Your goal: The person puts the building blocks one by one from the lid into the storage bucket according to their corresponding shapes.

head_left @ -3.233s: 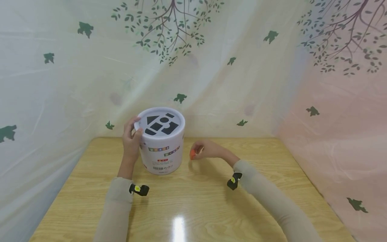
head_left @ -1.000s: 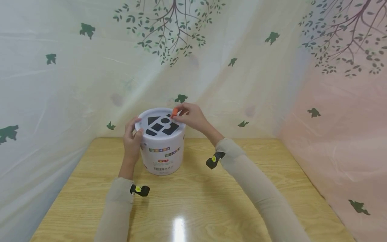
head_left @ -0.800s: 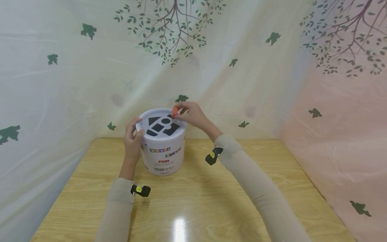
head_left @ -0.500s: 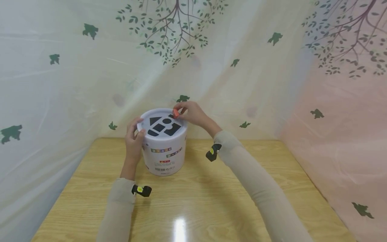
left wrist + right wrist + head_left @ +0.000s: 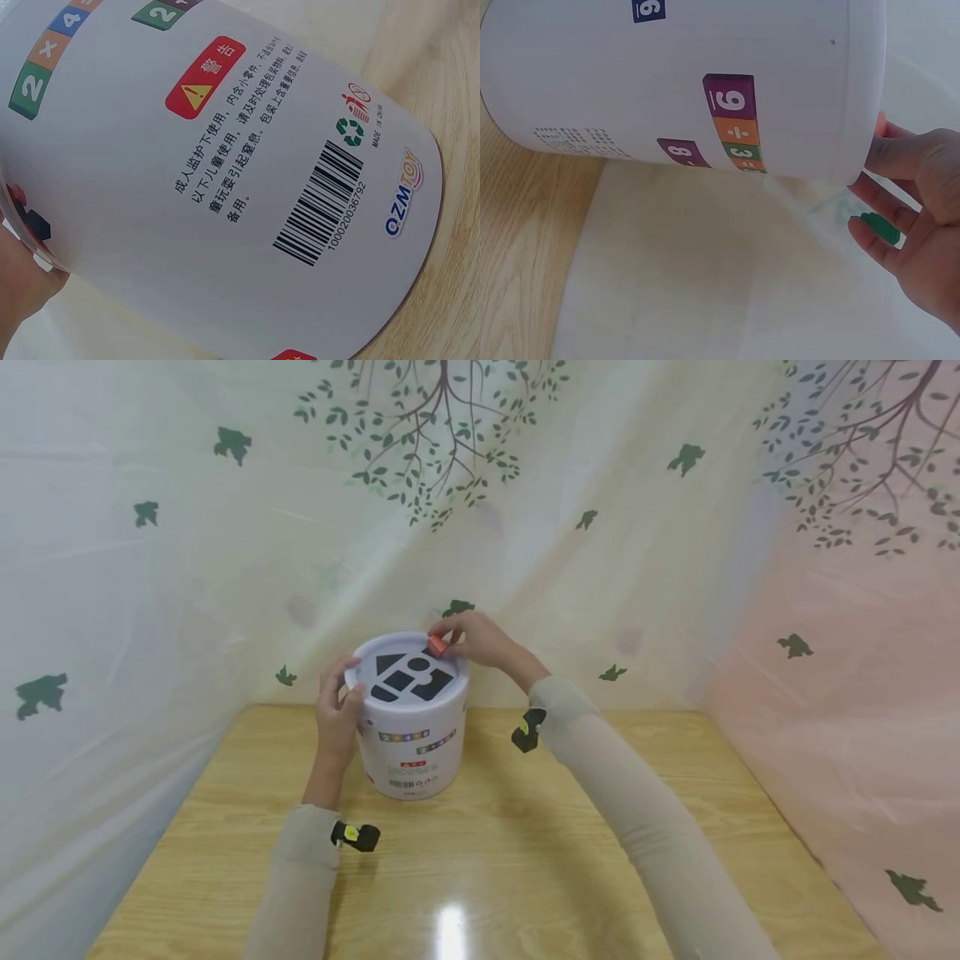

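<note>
A white toy tub point(image 5: 411, 747) stands upright on the table. Several black shaped holes mark its lid point(image 5: 375, 681), among them a triangle, a circle and a square. My left hand point(image 5: 337, 714) grips the tub's left rim, thumb toward the front. Over the far right of the lid, my right hand point(image 5: 483, 639) pinches a small orange-red block point(image 5: 437, 646) at the small rectangular hole. Whether the block has entered the hole I cannot tell. In the right wrist view the tub's rim hides most of the block, and the fingers point(image 5: 885, 206) reach past that rim.
The wooden table point(image 5: 600, 827) extends to the front and right of the tub. Close behind its back edge hangs a pale curtain point(image 5: 247, 568) printed with leaves and branches. Printed sums, a warning label point(image 5: 204, 79) and a barcode point(image 5: 319, 202) show on the tub.
My right hand has risen from low beside the tub to the lid, carrying the block. Lately the block has tilted and sunk slightly at the hole. My left hand keeps its grip on the rim.
</note>
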A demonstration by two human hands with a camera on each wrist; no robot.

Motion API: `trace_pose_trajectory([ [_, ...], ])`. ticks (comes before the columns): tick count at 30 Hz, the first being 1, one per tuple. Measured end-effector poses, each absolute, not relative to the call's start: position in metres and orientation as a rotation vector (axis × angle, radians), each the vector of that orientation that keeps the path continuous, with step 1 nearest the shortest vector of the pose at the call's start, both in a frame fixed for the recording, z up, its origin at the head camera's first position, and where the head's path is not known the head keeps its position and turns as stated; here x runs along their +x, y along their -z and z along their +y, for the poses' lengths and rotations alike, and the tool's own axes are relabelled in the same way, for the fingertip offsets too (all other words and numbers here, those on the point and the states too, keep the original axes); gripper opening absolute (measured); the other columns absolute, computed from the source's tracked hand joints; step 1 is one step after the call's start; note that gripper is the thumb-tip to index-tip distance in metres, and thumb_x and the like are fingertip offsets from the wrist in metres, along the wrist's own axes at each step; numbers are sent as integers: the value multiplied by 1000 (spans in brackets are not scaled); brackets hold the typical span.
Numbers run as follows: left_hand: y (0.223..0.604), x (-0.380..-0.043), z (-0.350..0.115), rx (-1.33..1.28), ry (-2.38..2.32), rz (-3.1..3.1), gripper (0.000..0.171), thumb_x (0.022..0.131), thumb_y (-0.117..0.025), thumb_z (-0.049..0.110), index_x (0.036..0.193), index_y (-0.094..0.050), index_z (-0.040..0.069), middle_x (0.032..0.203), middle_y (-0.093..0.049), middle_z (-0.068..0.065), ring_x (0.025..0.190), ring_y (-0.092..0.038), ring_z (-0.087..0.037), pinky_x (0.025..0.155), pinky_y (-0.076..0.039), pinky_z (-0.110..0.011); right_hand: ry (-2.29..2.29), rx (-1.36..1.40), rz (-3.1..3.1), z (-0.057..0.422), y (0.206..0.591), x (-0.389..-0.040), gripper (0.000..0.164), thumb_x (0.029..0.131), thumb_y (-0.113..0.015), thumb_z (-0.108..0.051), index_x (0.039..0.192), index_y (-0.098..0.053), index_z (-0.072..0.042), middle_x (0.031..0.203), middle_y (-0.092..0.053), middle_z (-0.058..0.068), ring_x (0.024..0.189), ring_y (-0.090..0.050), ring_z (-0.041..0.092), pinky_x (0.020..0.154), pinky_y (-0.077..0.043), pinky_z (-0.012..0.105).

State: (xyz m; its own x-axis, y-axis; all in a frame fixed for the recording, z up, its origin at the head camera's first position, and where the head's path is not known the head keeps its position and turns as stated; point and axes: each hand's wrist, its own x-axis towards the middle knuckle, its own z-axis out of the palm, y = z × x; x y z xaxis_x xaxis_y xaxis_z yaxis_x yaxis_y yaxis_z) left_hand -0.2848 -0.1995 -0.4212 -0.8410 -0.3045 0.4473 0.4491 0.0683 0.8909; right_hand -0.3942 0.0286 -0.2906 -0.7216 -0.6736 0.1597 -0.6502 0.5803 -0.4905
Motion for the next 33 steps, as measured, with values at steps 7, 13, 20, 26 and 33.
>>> trace_pose_trajectory([
  [7,422,-286,-200,-135,1834,-1820,49,97,-52,22,146,-53,17,154,-39,3,126,-49,-16,88,-58,-16,752,-1159,2749,24,287,-394,40,91,-69,-1,130,-69,-11,127,-70,8,115,-61,24,97,-56,35],
  [13,423,-287,-200,-123,1855,-1822,51,97,-51,20,148,-50,15,158,-37,3,128,-48,-17,88,-57,-15,718,-1143,2757,22,288,-393,41,92,-67,-1,132,-68,-11,130,-68,7,118,-61,24,99,-55,35],
  [20,423,-287,-201,-122,1847,-1829,50,97,-51,21,147,-51,17,157,-37,5,129,-48,-17,90,-56,-15,689,-1143,2772,21,289,-391,42,93,-65,1,133,-67,-12,133,-67,7,122,-59,24,103,-54,37],
  [26,422,-285,-201,-133,1826,-1838,50,97,-51,23,147,-52,18,156,-37,5,128,-48,-16,91,-55,-14,665,-1135,2805,20,290,-390,41,95,-64,-1,135,-65,-11,136,-66,7,123,-60,24,104,-53,37],
  [33,422,-285,-201,-128,1822,-1840,50,97,-51,22,147,-52,18,156,-38,5,129,-47,-15,92,-55,-14,681,-1123,2819,20,293,-390,41,94,-64,-1,135,-65,-10,135,-67,7,121,-61,24,104,-54,36],
])
